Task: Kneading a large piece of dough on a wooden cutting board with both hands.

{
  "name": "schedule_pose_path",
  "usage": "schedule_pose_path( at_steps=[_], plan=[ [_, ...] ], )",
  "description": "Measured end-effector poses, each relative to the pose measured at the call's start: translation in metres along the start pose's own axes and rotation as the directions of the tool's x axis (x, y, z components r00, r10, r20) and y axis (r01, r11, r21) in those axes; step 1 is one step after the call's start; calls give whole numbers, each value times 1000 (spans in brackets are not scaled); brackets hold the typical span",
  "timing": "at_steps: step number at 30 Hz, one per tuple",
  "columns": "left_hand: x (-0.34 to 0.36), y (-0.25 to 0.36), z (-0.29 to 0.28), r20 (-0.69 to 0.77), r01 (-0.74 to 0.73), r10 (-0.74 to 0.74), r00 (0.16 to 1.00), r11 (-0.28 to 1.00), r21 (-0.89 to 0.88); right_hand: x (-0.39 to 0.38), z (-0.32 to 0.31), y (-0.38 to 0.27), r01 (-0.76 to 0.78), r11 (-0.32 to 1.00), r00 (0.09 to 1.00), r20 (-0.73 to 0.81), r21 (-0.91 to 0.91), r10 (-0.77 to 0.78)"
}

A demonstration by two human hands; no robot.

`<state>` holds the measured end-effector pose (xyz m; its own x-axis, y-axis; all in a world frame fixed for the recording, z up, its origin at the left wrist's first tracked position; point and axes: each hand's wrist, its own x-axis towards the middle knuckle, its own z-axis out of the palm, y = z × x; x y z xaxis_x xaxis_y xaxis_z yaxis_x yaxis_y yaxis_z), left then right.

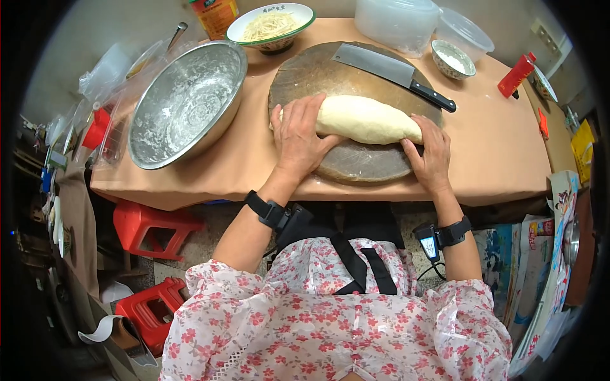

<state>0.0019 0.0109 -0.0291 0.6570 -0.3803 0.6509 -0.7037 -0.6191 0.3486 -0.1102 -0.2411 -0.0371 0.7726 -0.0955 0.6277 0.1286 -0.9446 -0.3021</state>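
Note:
A thick, pale log of dough (pixel 365 119) lies across the round wooden chopping board (pixel 368 162). My left hand (pixel 302 136) is wrapped over its left end, fingers on top and thumb along the near side. Around the right end curls my right hand (pixel 431 152), its thumb at the near side of the dough. Behind the dough a cleaver (pixel 375 65) rests on the board, its black handle sticking out past the right edge. To the left of the board, a large metal bowl (pixel 184 105) dusted with flour stands tilted toward me.
A bowl of pale shreds (pixel 270 26) stands behind the board. Clear plastic tubs (pixel 397 22), a small bowl of white powder (pixel 453 59) and a red bottle (pixel 517 75) are at the back right. Red stools (pixel 152 230) stand below the table's left front edge.

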Motion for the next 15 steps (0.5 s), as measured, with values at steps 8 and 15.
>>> schedule_pose_path(
  at_steps=[8, 15],
  plan=[
    [0, 2, -1, -6, 5, -5, 1000, 1000, 2, 0, -1, -1, -13, 1000, 1000, 11, 3, 13],
    [1, 1, -1, -5, 8, -8, 1000, 1000, -5, 1, -2, -3, -17, 1000, 1000, 11, 0, 17]
  ],
)
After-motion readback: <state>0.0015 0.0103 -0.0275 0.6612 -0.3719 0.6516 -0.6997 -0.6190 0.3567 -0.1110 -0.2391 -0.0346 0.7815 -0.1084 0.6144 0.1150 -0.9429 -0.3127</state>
